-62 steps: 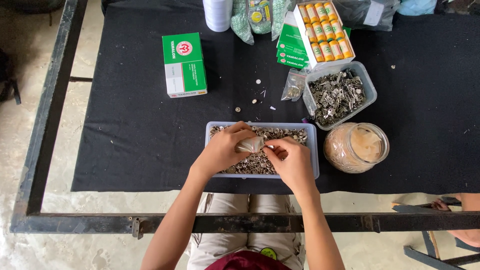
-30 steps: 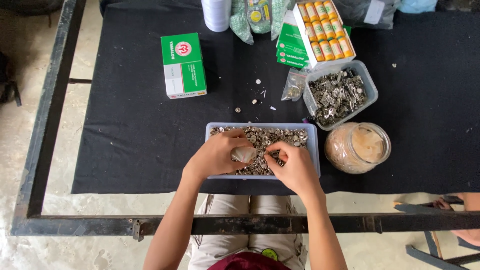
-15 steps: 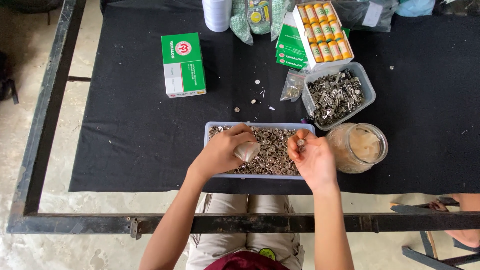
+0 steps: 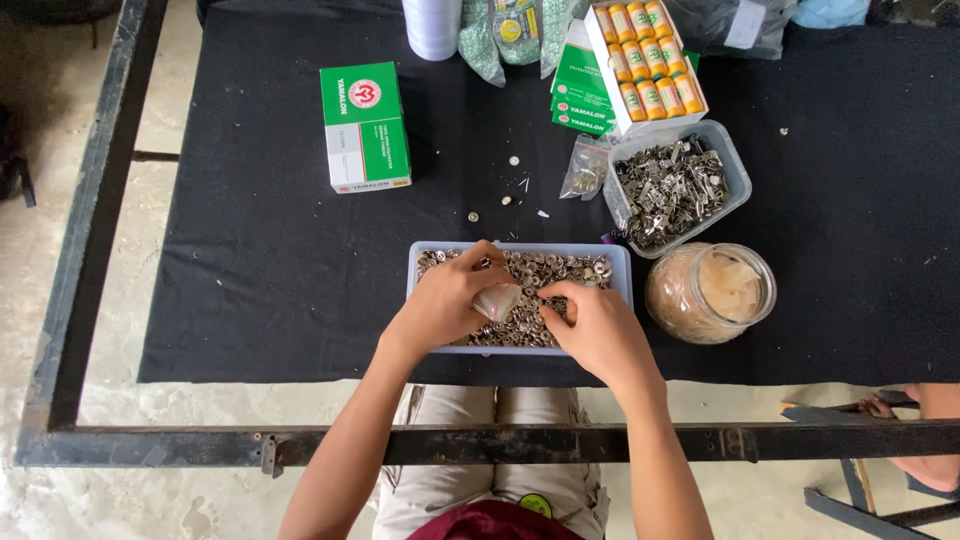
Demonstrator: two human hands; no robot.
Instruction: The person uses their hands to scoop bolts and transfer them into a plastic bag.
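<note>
A shallow rectangular plastic tray (image 4: 620, 262) full of small silver metal fasteners sits at the table's near edge. My left hand (image 4: 445, 305) is over its left half, fingers closed around a small clear plastic bag (image 4: 499, 299). My right hand (image 4: 592, 328) is beside it, fingertips pinched together at the bag's mouth over the fasteners; whether a fastener is between them is too small to tell.
On the black table (image 4: 260, 270): a clear glass jar (image 4: 710, 292) right of the tray, a plastic tub of metal clips (image 4: 672, 186), a box of orange thread spools (image 4: 645, 62), a green-and-white box (image 4: 364, 125), a white spool (image 4: 432, 27), loose fasteners (image 4: 500, 195). Another person's arm (image 4: 930, 400) at right.
My right hand swung out to the tray's right side half a second ago and has come back to the bag's mouth. My left hand stayed in place holding the bag.
</note>
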